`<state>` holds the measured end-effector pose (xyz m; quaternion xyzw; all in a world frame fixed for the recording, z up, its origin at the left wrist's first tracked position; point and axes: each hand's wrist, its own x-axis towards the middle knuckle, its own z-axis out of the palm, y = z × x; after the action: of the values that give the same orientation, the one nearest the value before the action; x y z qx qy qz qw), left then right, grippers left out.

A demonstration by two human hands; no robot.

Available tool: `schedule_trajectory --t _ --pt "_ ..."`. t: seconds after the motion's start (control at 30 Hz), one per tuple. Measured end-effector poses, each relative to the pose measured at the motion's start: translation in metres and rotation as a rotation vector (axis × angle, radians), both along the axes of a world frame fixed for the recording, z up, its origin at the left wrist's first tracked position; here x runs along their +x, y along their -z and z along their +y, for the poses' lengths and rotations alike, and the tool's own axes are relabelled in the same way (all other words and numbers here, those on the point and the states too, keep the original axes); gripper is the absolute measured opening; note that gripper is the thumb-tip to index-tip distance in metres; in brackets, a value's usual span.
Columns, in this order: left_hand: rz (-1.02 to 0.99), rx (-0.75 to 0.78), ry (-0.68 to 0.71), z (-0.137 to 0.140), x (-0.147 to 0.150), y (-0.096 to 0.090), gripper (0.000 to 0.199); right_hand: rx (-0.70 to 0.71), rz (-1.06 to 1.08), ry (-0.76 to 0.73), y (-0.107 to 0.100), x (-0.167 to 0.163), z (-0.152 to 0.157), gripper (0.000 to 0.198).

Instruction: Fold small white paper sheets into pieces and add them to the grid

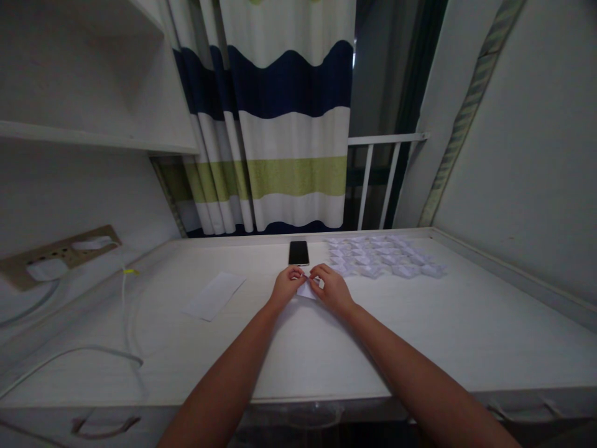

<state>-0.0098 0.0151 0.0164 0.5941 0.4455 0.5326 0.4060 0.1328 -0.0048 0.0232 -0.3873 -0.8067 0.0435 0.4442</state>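
Observation:
Between my two hands, near the middle of the white desk, is a small piece of white paper (306, 290), which looks folded. My left hand (286, 286) pinches its upper left edge between thumb and fingers. On the other side, my right hand (332, 287) grips the paper's right part with bent fingers. The fingertips hide much of the fold. Just beyond my hands lies a black phone (298, 253). Rows of several folded white paper pieces (382, 256) sit at the back right. To the left, a flat white paper sheet (217, 296) rests on the desk.
A white cable (84, 348) runs over the left of the desk (466, 336), from a wall socket panel (60, 256). A striped curtain (298, 137) hangs behind the back edge. Shelves (93, 134) overhang the left. Drawers with handles (106, 427) are below the front edge.

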Motion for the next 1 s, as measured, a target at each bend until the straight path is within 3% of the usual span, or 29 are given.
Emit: schedule_trajectory --t 0.23,0.5,0.63,0.8,1.0 --pt "0.054 0.078 -0.04 0.0007 0.0013 0.0004 0.008 0.044 -0.131 0.055 -0.0014 -0.0022 -0.0016 0.007" --pt "0.053 0.096 -0.038 0.0024 0.002 0.0033 0.007 0.035 -0.132 0.055 -0.0031 -0.0021 -0.0028 0.007" --pt "-0.013 0.064 -0.016 0.004 0.0009 0.0044 0.004 0.027 -0.106 0.024 -0.0021 -0.0002 -0.0011 0.008" --pt "-0.069 -0.013 0.009 0.0035 -0.0014 0.0058 0.02 0.005 -0.08 -0.035 -0.0006 0.0008 0.001 0.015" --pt "-0.042 0.057 0.024 0.0003 -0.0018 0.0016 0.02 -0.097 0.089 -0.101 0.0017 0.0008 0.0054 0.016"
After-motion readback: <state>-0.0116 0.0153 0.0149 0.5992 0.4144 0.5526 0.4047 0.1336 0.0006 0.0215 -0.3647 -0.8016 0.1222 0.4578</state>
